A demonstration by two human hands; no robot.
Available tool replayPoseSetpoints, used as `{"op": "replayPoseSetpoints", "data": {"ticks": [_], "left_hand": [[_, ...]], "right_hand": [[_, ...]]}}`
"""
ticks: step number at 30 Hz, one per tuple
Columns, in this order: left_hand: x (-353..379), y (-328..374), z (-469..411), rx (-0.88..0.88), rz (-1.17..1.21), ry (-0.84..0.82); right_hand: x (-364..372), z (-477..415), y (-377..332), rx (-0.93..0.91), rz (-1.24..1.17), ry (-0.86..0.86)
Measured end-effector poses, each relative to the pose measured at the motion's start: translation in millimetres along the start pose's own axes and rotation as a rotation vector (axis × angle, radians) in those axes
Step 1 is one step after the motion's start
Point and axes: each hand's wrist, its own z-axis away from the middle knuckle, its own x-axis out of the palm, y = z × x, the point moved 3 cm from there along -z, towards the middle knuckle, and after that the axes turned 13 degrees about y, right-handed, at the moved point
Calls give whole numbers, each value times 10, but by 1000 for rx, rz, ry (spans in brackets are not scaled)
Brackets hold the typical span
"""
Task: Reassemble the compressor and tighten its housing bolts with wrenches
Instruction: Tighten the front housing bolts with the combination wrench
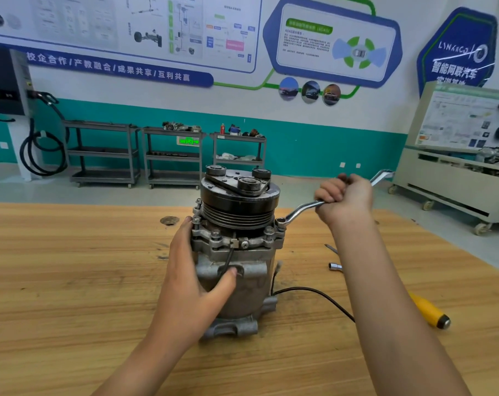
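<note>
Gripping wrench, steadying compressor, LYNK&CO sign behind

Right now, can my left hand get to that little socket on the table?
Probably not without letting go: the left hand grips the compressor on its left side, and the compressor stands between it and the socket.

The compressor stands upright on the desk, mid-width, nearer the far edge. A wrench sits on its upper right side. Toward the right edge lie a socket, perhaps a thin tool behind it, and a screwdriver nearer the front.
</note>
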Motion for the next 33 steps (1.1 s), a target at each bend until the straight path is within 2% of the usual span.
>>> {"op": "replayPoseSetpoints", "data": {"ticks": [9, 17, 22, 27, 33], "left_hand": [[-1, 3, -1, -2, 19, 7], [-1, 10, 10, 10, -20, 13], [16, 24, 21, -19, -14, 1], [15, 41, 29, -65, 26, -9], [20, 91, 77, -91, 49, -16]], "right_hand": [[11, -215, 146, 214, 109, -80], [-105, -178, 101, 143, 70, -11], [-223, -15, 25, -17, -16, 61], [-413, 320, 18, -304, -75, 84], [-565, 644, 145, -548, -97, 37]]}}
